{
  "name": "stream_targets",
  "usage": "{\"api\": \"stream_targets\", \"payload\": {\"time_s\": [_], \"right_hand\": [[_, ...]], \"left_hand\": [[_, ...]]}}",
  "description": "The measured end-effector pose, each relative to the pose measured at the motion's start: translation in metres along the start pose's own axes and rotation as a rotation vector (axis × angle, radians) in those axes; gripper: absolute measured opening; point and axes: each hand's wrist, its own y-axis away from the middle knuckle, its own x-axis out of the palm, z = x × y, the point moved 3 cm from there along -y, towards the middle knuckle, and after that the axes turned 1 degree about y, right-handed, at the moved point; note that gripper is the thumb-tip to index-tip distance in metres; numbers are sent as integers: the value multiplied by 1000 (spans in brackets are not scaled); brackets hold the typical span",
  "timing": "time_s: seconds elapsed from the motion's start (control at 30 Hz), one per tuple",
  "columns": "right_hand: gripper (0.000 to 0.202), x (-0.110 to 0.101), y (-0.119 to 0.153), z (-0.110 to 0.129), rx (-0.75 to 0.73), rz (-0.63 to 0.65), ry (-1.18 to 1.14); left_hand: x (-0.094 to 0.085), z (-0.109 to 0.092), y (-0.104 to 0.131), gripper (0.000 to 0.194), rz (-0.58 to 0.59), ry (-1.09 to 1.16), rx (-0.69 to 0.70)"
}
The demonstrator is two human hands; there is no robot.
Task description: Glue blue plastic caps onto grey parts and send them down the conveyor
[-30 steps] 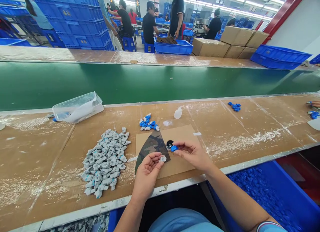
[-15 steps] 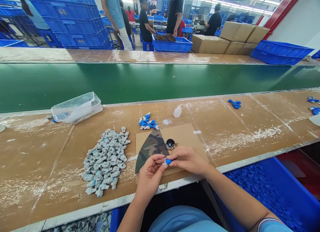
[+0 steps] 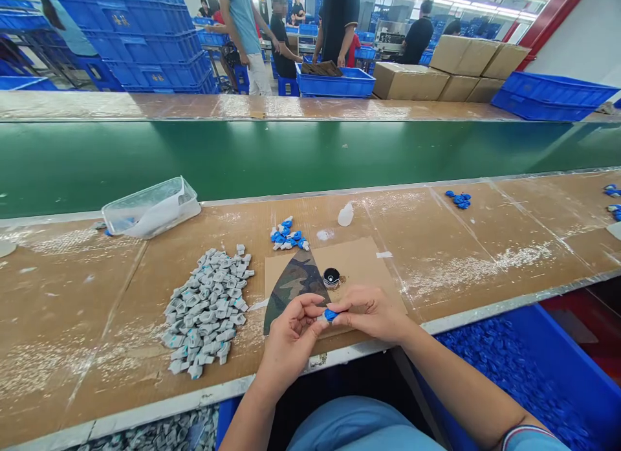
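Note:
My left hand (image 3: 294, 331) pinches the pale end of a small blue-and-grey plastic piece (image 3: 330, 314). On its blue side, the fingertips of my right hand (image 3: 372, 314) close on the same piece. Both hands hover over a cardboard sheet (image 3: 359, 260) at the table's front edge. Just beyond them stands a small round black-and-silver cup (image 3: 332, 277), next to a camouflage cloth piece (image 3: 297, 284). Left of my hands lies a heap of grey plastic parts (image 3: 208, 308). Several joined blue-and-white pieces (image 3: 288, 236) lie behind the cloth.
A small white bottle (image 3: 345, 214) and a clear plastic tub (image 3: 151, 208) stand near the green conveyor belt (image 3: 310, 153). Below the table at right, a blue bin (image 3: 548, 347) holds blue parts. More grey parts (image 3: 160, 431) lie below at left. People and stacked blue crates (image 3: 140, 43) are beyond.
My hands stay on the blue-and-grey piece, with only a slight shift of the fingers. The view has moved a little. In the background, a standing person in light blue has moved right.

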Motion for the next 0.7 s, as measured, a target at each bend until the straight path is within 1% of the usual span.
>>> {"api": "stream_targets", "payload": {"time_s": [0.1,0.17,0.33,0.5,0.6,0.7], "right_hand": [[35,1,1,0,-3,39,-3],[37,1,2,-1,-3,22,-4],[38,7,5,-5,15,-81,12],[33,13,3,-8,-19,-145,82],[29,14,3,-9,-40,-137,87],[31,8,8,-9,-53,-169,58]], "left_hand": [[2,-2,1,29,18,7,-11],[3,0,1,31,4,45,-21],[6,10,0,35,-112,178,-57],[7,15,-5,37,-212,265,-100],[4,13,-8,40,-231,261,-133],[-5,10,-10,41,-281,205,-130]]}}
